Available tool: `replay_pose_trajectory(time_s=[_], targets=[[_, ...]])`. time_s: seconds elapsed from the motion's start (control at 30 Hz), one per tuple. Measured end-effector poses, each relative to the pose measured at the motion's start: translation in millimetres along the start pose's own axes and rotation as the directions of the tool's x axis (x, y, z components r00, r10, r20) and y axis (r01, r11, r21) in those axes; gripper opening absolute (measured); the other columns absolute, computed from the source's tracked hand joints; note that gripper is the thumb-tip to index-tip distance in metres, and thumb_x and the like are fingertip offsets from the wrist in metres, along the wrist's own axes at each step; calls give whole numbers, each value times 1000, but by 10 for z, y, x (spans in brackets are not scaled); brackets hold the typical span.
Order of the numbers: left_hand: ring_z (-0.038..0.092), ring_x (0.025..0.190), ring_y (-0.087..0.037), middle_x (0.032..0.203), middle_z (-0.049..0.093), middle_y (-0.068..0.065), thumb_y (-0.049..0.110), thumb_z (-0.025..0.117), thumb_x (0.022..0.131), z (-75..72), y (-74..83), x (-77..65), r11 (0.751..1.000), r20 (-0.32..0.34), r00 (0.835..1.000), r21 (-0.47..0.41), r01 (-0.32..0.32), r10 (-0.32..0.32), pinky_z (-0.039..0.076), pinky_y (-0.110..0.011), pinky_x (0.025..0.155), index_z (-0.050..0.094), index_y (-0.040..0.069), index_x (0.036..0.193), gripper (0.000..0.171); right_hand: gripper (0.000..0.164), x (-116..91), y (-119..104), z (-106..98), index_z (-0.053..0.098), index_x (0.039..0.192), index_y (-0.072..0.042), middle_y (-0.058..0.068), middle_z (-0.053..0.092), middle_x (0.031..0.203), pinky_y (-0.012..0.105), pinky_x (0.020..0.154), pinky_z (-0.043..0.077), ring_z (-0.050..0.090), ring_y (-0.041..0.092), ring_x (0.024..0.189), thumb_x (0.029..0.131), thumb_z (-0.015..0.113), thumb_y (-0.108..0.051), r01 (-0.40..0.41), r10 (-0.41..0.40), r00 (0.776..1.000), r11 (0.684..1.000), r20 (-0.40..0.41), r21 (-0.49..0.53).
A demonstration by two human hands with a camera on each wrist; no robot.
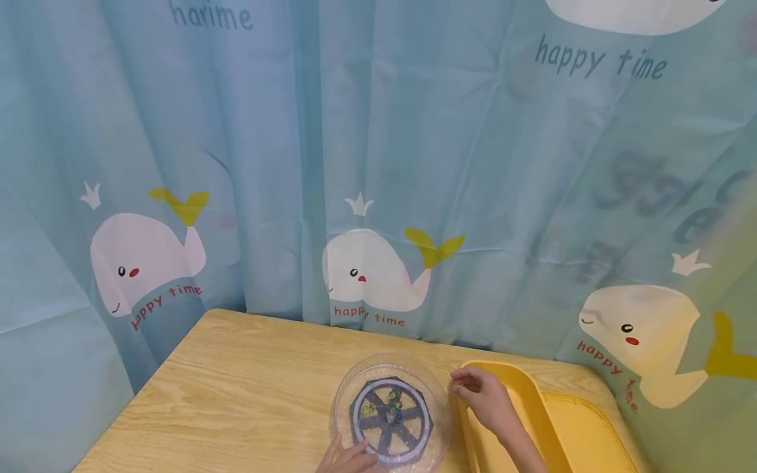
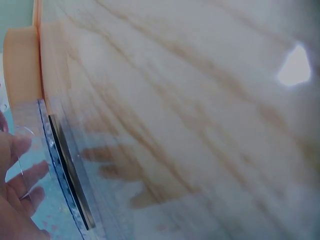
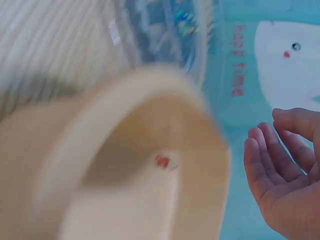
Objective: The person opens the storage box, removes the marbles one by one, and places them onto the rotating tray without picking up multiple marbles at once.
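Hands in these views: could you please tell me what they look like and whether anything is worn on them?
Both are bare. The right hand shows no glove, ring or watch, and its forearm is uncovered as far as the picture's edge, with no sleeve. Only part of the left hand shows at the bottom edge, also bare. The wrist views show bare fingers, no jewellery.

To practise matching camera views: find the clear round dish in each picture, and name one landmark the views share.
Head: the dish sits low at centre on the table, left of the yellow tray.
Left wrist: its edge runs down the lower left, seen side-on.
Right wrist: blurred, at top centre, beyond the tray.
Shared landmark: the yellow tray, also at upper left in the left wrist view and filling the right wrist view.
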State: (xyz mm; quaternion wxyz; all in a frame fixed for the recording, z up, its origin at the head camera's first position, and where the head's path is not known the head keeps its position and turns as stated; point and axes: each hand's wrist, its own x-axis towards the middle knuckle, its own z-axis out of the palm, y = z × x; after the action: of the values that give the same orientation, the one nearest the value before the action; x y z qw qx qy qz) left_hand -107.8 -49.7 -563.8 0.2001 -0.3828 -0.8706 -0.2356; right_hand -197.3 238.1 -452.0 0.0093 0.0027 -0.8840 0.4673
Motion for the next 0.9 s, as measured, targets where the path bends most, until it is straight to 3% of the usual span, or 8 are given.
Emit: replay_pose_trajectory(time_s=[0.17,0.33,0.53,0.9], targets=[[62,115,-22,118,67,8,49,54,99,-37,7,-3,1000,41,999,7,-15,14,-23,-22,108,70,30,119,31,10,-24,219,-114,71,96,0,4,70,87,34,73,56,68,21,83,87,72,2,-21,20,999,999,-25,-45],[62,115,-22,117,68,8,49,57,98,-28,9,-5,999,14,1000,23,-23,23,-22,-23,109,71,30,117,30,9,-19,395,-166,71,92,1,3,69,82,30,69,55,68,22,81,84,73,6,-44,42,999,997,-25,-71],[64,113,-23,115,70,8,51,59,96,-15,29,-3,999,-20,1000,41,-5,6,-20,-26,112,72,30,115,31,11,-2,569,-147,70,90,1,6,70,84,27,64,53,69,25,82,82,75,6,-53,55,998,996,27,-68],[62,116,-26,117,69,7,54,56,97,-83,80,35,999,39,998,4,40,-41,-24,-25,109,72,27,116,37,12,12,735,-95,67,91,3,5,69,85,26,64,51,65,20,81,82,74,6,-67,71,992,997,105,-48]])
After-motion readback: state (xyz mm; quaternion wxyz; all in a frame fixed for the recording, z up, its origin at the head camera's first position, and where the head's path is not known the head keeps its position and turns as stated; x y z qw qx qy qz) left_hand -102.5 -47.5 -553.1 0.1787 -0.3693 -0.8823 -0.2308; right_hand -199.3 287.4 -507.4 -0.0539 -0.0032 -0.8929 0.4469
